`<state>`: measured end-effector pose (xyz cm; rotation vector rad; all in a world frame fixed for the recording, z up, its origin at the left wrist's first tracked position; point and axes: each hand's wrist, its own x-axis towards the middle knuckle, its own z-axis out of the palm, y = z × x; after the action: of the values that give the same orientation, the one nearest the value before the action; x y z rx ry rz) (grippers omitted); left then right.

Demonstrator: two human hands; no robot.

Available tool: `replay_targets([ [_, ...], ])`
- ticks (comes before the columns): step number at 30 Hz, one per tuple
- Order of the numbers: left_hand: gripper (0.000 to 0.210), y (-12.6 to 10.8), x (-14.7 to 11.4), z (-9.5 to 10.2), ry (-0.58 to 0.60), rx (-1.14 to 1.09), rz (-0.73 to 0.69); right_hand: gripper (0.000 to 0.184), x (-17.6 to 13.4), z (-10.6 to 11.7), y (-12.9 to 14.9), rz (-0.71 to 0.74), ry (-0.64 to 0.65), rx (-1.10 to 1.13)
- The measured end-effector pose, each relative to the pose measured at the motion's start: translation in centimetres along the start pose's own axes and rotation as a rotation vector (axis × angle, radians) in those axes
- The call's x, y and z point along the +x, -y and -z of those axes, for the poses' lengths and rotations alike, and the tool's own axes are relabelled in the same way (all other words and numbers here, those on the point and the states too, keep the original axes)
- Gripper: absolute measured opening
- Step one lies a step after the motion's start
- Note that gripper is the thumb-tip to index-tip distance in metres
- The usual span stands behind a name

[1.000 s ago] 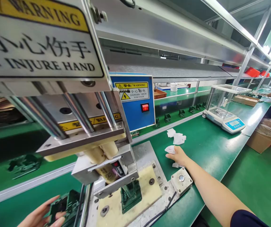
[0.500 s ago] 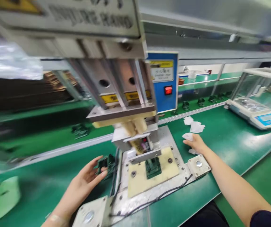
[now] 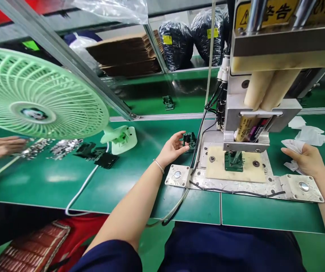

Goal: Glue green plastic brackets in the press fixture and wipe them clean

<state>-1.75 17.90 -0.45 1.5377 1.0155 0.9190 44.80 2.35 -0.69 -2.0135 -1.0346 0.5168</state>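
My left hand (image 3: 174,148) has its thumb and fingers closed around a dark green moulded part (image 3: 189,141) on the bench, left of the press's cables. In my right hand (image 3: 309,160) a crumpled white tissue (image 3: 293,145) is gripped, just right of the press. More white tissue (image 3: 311,135) lies beyond that hand. A second dark green part (image 3: 233,161) sits on the cream pad (image 3: 248,174) of the press, between my hands. Above it, two labelled tubes (image 3: 244,128) are held in a metal bracket.
Metal boxes with round buttons flank the press base: one left (image 3: 177,175), one right (image 3: 304,186). A green fan (image 3: 77,102) stands at left. Behind it are a co-worker's hand (image 3: 5,148), small metal pieces (image 3: 66,148) and dark parts (image 3: 105,159). Another part (image 3: 168,102) lies on the rear strip.
The view has swung left, bringing in the fan and the co-worker's hand. My left hand stays at the green part and my right hand keeps the tissue.
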Motion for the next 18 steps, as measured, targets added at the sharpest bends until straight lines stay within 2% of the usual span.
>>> replay_targets([
  [8,0.078,-0.28,0.01,-0.07,0.031,-0.013,-0.015,0.056,0.04,-0.17,0.41,-0.08,0.014,0.009],
  [18,0.079,-0.38,-0.07,-0.18,0.051,-0.027,-0.018,0.053,-0.03,0.21,0.0,-0.093,0.041,-0.045],
])
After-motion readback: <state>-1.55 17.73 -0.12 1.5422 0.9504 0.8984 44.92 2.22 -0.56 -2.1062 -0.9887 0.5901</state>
